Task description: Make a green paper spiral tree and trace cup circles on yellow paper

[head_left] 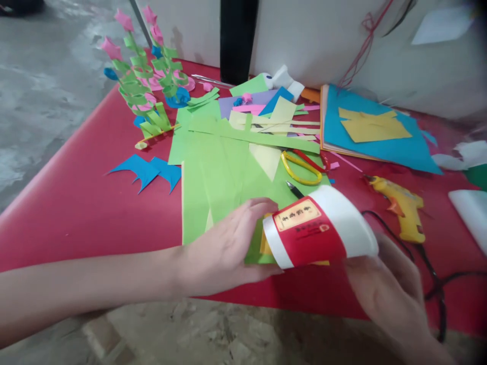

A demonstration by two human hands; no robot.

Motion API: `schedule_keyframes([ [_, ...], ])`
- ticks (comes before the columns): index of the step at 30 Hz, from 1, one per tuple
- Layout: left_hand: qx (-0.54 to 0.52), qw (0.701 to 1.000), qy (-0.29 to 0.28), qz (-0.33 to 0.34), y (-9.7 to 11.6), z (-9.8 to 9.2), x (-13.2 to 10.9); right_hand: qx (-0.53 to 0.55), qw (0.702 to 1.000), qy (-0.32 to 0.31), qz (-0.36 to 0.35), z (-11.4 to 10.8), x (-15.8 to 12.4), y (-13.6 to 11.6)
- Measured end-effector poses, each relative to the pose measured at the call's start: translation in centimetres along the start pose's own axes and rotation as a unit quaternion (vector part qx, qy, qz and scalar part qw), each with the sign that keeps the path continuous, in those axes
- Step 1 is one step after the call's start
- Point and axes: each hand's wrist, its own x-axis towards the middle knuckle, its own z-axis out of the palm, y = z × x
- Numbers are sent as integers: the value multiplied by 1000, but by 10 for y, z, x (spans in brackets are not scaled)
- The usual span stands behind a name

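A white paper cup [353, 223] with a red printed band is tilted on its side above the table's front part, its rim to the right. My right hand [388, 294] grips the cup at its rim, thumb below and fingers behind. Curved around the narrow base end is my left hand [224, 243], its fingertips and thumb at the cup's edges. A gap shows between palm and base. Beneath lie green paper sheets [224, 177], with a black pen [294, 190] and yellow-and-red-handled scissors [302, 170] just beyond the cup.
Paper flower stalks [140, 76] with pink stars stand at the back left. Blue paper cutouts [146, 172] lie before them. A yellow glue gun [399, 205] with a black cord rests at right, near stacked blue paper [376, 126]. The red table [95, 218] meets a wall behind.
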Motion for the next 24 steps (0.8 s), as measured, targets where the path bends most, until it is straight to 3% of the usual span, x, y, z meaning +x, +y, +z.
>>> schedule_keyframes([
  [4, -73, 997, 30, -9, 13, 0, 11, 255, 963, 26, 80, 14, 1, -2],
  [7, -95, 994, 51, -14, 18, -4, 19, 280, 953, -14, 118, 13, 0, -4],
  [10, -94, 994, 53, -18, 17, -16, 27, 139, 983, -15, 116, 4, -6, 3],
  [12, -84, 996, 33, -12, 14, -25, 33, -11, 999, -2, 53, 0, -13, 13],
  [15, -6, 1000, -22, 16, 11, -36, 41, -172, 982, -49, -52, -2, -24, 26],
  [18, 112, 990, -80, 42, 10, -38, 49, -237, 961, -94, -104, 1, -31, 33],
  [21, 160, 976, -142, 46, 10, -35, 54, -258, 953, -82, -134, 4, -34, 34],
  [24, 170, 970, -170, 43, 11, -33, 55, -269, 950, -69, -145, 4, -35, 34],
])
